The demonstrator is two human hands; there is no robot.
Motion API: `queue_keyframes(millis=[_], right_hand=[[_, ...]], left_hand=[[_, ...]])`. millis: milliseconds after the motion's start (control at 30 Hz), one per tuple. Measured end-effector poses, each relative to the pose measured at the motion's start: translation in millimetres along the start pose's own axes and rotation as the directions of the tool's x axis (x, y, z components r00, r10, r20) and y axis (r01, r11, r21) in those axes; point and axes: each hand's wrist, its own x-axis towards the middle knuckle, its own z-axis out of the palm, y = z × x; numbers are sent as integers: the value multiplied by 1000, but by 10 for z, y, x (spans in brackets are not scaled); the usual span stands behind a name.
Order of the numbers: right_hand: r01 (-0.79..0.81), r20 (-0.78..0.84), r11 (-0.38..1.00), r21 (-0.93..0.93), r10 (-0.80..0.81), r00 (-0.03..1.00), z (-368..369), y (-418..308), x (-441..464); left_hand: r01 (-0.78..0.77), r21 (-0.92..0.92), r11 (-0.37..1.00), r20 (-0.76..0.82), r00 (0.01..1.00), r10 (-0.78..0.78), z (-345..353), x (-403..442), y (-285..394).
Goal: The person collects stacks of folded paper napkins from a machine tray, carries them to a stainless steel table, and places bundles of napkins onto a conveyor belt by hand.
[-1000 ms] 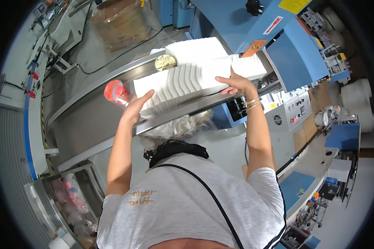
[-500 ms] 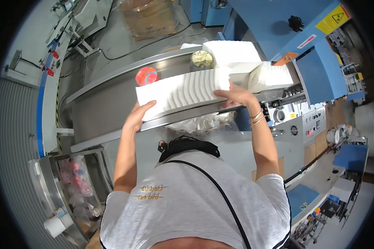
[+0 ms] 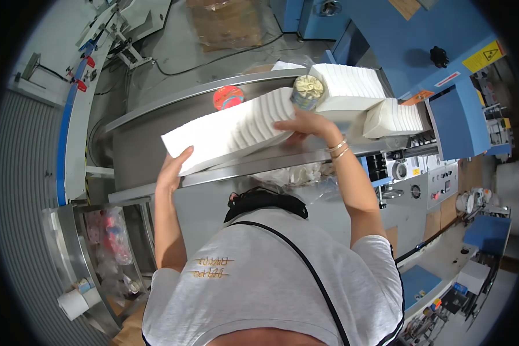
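A long stack of white folded paper tissues [image 3: 225, 132] spans the space between my hands, over the metal conveyor trough [image 3: 138, 153]. My left hand [image 3: 174, 168] clasps its left end, thumb on top. At the right end, my right hand [image 3: 305, 126] grips the wavy, layered part, with some fingers hidden behind the stack. A round red tub or roll [image 3: 228, 98] stands just behind the stack. Close to my right hand is a cylinder with a pale gathered top [image 3: 308, 89].
More white tissue stacks [image 3: 352, 83] lie at the trough's right, and a shorter stack [image 3: 393, 118] sits nearer the blue machine [image 3: 452, 124]. Crumpled plastic and white scraps [image 3: 297, 173] hang below the front rail. An open metal drawer [image 3: 112, 254] with plastic bags is at lower left.
My hands have carried the tissue stack leftward along the trough, its left end now lower and tilted toward me. The stack's right end has moved away from the short stack. The camera view has shifted slightly.
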Motion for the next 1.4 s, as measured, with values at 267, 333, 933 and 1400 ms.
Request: queue_keyframes(millis=[267, 333, 933, 1400], right_hand=[[-158, -311, 721, -674, -83, 947, 1, -241, -235], [-323, -551, 572, -754, -283, 785, 176, -349, -174], [195, -696, 763, -616, -643, 318, 486, -1071, 99], [-238, -848, 970, 38, 157, 505, -618, 179, -1012]], left_hand=[[22, 44, 999, -47, 999, -20, 146, 10, 30], [-23, 31, 999, -58, 998, 25, 151, -2, 20], [-61, 50, 997, 3, 998, 61, 108, 0, 13], [7, -4, 1000, -23, 1000, -7, 71, 32, -36]])
